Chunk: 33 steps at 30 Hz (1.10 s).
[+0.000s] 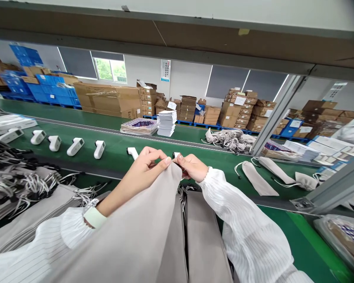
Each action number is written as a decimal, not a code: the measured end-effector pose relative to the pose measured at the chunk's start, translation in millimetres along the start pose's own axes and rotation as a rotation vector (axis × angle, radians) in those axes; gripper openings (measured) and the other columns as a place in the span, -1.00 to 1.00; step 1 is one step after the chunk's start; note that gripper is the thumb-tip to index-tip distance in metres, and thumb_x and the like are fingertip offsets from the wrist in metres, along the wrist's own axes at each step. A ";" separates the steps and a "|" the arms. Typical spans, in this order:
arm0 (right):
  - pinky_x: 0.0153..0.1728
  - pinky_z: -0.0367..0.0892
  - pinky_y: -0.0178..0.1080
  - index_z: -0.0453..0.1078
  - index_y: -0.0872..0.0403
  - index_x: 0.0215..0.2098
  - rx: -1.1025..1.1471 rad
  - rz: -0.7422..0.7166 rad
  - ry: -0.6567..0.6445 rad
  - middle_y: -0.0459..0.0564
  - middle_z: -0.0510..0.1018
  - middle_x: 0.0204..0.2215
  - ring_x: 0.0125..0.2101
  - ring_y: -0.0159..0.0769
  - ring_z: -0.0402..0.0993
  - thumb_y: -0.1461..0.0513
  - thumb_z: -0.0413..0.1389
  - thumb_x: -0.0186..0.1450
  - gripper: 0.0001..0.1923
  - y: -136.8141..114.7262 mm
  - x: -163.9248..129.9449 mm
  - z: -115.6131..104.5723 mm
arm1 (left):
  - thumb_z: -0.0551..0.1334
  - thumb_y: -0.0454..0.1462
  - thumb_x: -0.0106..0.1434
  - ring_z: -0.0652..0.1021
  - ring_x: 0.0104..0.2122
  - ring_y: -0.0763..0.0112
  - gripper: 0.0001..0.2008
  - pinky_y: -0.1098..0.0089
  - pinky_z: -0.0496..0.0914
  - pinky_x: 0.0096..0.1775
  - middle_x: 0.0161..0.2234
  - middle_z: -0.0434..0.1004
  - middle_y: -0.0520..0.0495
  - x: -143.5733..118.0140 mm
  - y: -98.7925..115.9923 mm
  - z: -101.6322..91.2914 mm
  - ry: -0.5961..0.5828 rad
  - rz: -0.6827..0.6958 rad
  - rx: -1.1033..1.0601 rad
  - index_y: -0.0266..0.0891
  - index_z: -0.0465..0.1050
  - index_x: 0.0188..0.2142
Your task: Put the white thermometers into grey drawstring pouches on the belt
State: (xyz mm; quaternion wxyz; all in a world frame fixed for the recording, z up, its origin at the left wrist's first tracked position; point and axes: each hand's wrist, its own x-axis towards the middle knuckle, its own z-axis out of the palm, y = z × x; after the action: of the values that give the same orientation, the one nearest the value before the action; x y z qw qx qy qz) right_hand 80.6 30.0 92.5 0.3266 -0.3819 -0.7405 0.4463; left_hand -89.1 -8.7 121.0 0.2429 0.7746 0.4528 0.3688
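Warehouse stacked with cardboard boxes (112, 100) behind a green conveyor belt (115, 147), row of white handheld devices (75, 146) on it, grey drawstring pouch (141, 232) held up over the belt's near edge, left hand (144, 167) and right hand (191, 167) both pinched on its top edge, possibly at the opening.

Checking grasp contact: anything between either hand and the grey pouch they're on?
Nothing visible. The left hand and the right hand both pinch the top edge of the grey pouch directly, over the green belt.
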 end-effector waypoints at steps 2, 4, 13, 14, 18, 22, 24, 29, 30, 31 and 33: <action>-0.69 -0.03 -0.38 0.13 0.13 -0.75 -0.102 -0.067 0.043 -0.18 0.10 -0.81 -0.75 -0.55 0.01 -0.20 -0.28 0.13 -0.36 -2.6 -2.5 4.5 | 0.02 -0.04 0.17 0.26 -0.50 0.52 -0.70 0.53 0.19 -0.49 -0.48 0.17 0.08 1.6 -1.2 -5.7 -0.113 -0.086 -0.096 -0.22 0.28 -0.47; -0.63 0.00 -0.37 0.13 0.13 -0.75 -0.234 -0.217 0.106 -0.16 0.13 -0.77 -0.70 -0.53 0.05 -0.12 -0.24 0.19 -0.40 -5.3 -4.8 8.5 | 0.01 -0.03 0.17 0.23 -0.56 0.56 -0.69 0.54 0.15 -0.53 -0.53 0.17 0.12 1.5 -0.7 -9.5 -0.184 -0.146 -0.158 -0.22 0.24 -0.49; -0.56 0.11 -0.36 0.09 0.12 -0.81 -0.055 -0.390 0.440 -0.12 0.23 -0.71 -0.62 -0.49 0.14 -0.01 -0.02 0.14 -0.49 0.8 -3.6 20.6 | -0.04 -0.11 0.22 0.31 -0.42 0.45 -0.71 0.49 0.21 -0.40 -0.47 0.25 0.07 -4.7 10.7 2.4 -0.016 -0.075 -0.013 -0.22 0.25 -0.50; -0.55 0.14 -0.36 0.14 0.12 -0.79 -0.017 -0.376 0.422 -0.10 0.27 -0.67 -0.60 -0.48 0.17 -0.03 -0.04 0.15 -0.49 0.1 -4.0 24.6 | -0.04 -0.10 0.22 0.32 -0.39 0.44 -0.70 0.48 0.22 -0.38 -0.45 0.25 0.06 -3.7 9.0 3.5 0.020 -0.056 0.006 -0.22 0.26 -0.50; -0.47 0.22 -0.36 0.38 0.11 -0.48 -0.038 -0.332 0.288 -0.04 0.40 -0.48 -0.51 -0.46 0.29 -0.04 -0.34 0.26 -0.41 -0.3 -6.3 33.7 | -0.03 -0.09 0.21 0.34 -0.31 0.38 -0.70 0.44 0.23 -0.30 -0.40 0.29 0.02 -0.2 -0.2 1.3 0.098 0.002 0.150 -0.20 0.31 -0.48; -0.33 0.23 -0.31 0.41 0.11 -0.42 -0.418 -0.398 0.642 0.01 0.42 -0.45 -0.41 -0.38 0.33 -0.04 -0.21 0.23 -0.50 25.4 0.9 -1.2 | -0.02 -0.05 0.17 0.34 -0.50 0.41 -0.68 0.46 0.19 -0.47 -0.50 0.30 0.03 -11.9 6.1 -7.2 0.081 -0.127 0.349 -0.20 0.35 -0.43; -0.34 0.23 -0.28 0.39 0.12 -0.53 -0.553 -0.376 0.808 0.01 0.40 -0.55 -0.47 -0.36 0.32 -0.07 -0.17 0.18 -0.49 42.0 6.4 -27.2 | -0.01 -0.03 0.16 0.25 -0.62 0.47 -0.64 0.49 0.10 -0.59 -0.63 0.20 0.08 -23.1 18.6 -10.4 -0.182 -0.188 0.302 -0.22 0.31 -0.55; -0.58 0.20 -0.37 0.37 0.13 -0.33 -0.082 -0.155 0.337 -0.07 0.42 -0.60 -0.65 -0.47 0.23 -0.11 -0.21 0.17 -0.45 35.7 -0.4 -19.1 | -0.01 -0.10 0.20 0.09 -0.68 0.57 -0.70 0.54 0.00 -0.67 -0.67 0.01 0.13 -36.5 42.9 -12.4 -0.075 -0.185 -0.185 -0.21 0.26 -0.54; -0.60 0.20 -0.38 0.33 0.11 -0.20 0.064 -0.165 0.086 -0.07 0.46 -0.52 -0.63 -0.47 0.27 -0.13 -0.12 0.11 -0.45 27.3 -4.5 -1.6 | -0.02 -0.09 0.21 0.09 -0.68 0.57 -0.72 0.55 0.01 -0.67 -0.66 0.00 0.14 -35.3 43.0 -11.8 0.047 -0.189 -0.267 -0.20 0.27 -0.49; -0.56 0.24 -0.39 0.25 0.06 -0.08 0.185 -0.211 -0.143 -0.07 0.48 -0.40 -0.54 -0.45 0.34 -0.10 0.03 0.02 -0.40 18.8 -7.8 17.8 | -0.03 -0.09 0.22 0.10 -0.68 0.57 -0.73 0.55 0.02 -0.66 -0.66 0.01 0.14 -33.3 41.9 -10.5 0.134 -0.186 -0.315 -0.19 0.27 -0.45; -0.40 0.31 -0.35 0.26 0.04 -0.14 0.305 -0.348 -0.262 -0.08 0.46 -0.29 -0.37 -0.39 0.40 0.06 0.22 -0.12 -0.42 5.3 -9.2 50.3 | -0.02 -0.09 0.22 0.18 -0.64 0.56 -0.73 0.55 0.11 -0.62 -0.64 0.09 0.12 -29.0 38.3 -5.0 0.171 -0.139 -0.300 -0.19 0.28 -0.43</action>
State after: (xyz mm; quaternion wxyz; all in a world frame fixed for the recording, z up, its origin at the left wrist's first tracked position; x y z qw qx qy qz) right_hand 45.2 3.0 66.8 0.3536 -0.1339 -0.7552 0.5354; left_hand -82.3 -52.1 141.0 0.3413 0.6624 0.4640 0.4790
